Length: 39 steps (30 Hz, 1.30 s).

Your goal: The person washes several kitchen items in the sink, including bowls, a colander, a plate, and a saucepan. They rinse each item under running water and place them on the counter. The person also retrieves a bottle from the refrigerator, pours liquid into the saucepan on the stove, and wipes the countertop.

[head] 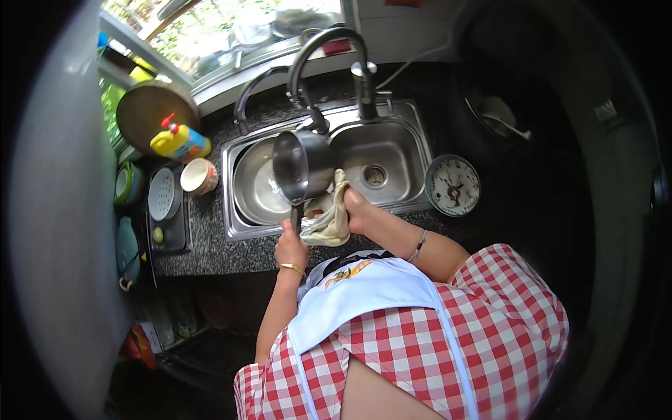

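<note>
My left hand (292, 248) grips the dark handle of a metal saucepan (300, 165), which is tilted on its side above the double-bowl sink (417, 136). In my right hand (357, 209) is a pale cloth (332, 223), bunched against the underside of the pan; the right fingers are partly hidden behind it. A large metal basin (252, 184) sits in the left bowl, below the pan. The right bowl shows its drain strainer (375, 176).
Two curved faucets, one tall (336, 34), rise behind the sink. Left are a yellow pump bottle (181, 143), stacked bowls (198, 177), a perforated white strainer (163, 194) and a round wooden board (139, 118). A patterned round dish (452, 186) stands right of the sink.
</note>
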Available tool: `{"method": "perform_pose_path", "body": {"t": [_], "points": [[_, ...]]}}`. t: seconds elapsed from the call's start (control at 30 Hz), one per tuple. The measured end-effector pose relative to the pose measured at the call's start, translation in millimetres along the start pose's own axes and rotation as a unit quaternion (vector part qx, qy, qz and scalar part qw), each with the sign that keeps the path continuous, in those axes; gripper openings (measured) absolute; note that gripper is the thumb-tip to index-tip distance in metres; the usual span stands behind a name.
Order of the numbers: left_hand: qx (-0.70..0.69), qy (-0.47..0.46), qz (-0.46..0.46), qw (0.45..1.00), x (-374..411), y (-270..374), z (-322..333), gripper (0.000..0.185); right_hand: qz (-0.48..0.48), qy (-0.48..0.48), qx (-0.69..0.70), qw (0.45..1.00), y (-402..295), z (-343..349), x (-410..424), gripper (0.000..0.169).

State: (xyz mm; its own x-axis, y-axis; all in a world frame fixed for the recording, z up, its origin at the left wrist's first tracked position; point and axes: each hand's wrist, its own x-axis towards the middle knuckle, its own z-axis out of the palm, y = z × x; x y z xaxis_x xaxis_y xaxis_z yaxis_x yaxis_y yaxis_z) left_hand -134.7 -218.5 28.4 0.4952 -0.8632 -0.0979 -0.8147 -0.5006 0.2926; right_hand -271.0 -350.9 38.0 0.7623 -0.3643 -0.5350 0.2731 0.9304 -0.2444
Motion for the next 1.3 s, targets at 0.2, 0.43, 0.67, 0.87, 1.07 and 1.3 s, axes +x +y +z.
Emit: {"method": "perform_pose_path", "body": {"t": [0.2,0.43,0.67,0.87,1.07,1.3], "points": [[0.019,0.037,0.029,0.999,-3,-36,57,0.041,-0.088,-0.217,0.162,0.959,-26,-143,-14,0.066],[-0.048,-0.015,0.18,0.982,1,-13,122,0.041,-0.226,0.159,0.385,0.881,-7,-313,-95,0.079],[-0.051,-0.132,0.391,0.909,10,101,132,0.038,-0.427,0.348,0.493,0.673,21,-405,-234,0.064],[-0.044,-0.229,0.359,0.904,6,154,143,0.042,-0.517,0.589,0.248,0.57,-70,-456,-318,0.063],[-0.166,-0.298,0.371,0.864,1,196,166,0.04,-0.229,0.835,-0.422,0.267,-58,-425,-268,0.06],[-0.266,-0.278,0.451,0.805,2,249,196,0.033,-0.308,0.709,-0.627,0.1,10,-442,-244,0.038]]}}
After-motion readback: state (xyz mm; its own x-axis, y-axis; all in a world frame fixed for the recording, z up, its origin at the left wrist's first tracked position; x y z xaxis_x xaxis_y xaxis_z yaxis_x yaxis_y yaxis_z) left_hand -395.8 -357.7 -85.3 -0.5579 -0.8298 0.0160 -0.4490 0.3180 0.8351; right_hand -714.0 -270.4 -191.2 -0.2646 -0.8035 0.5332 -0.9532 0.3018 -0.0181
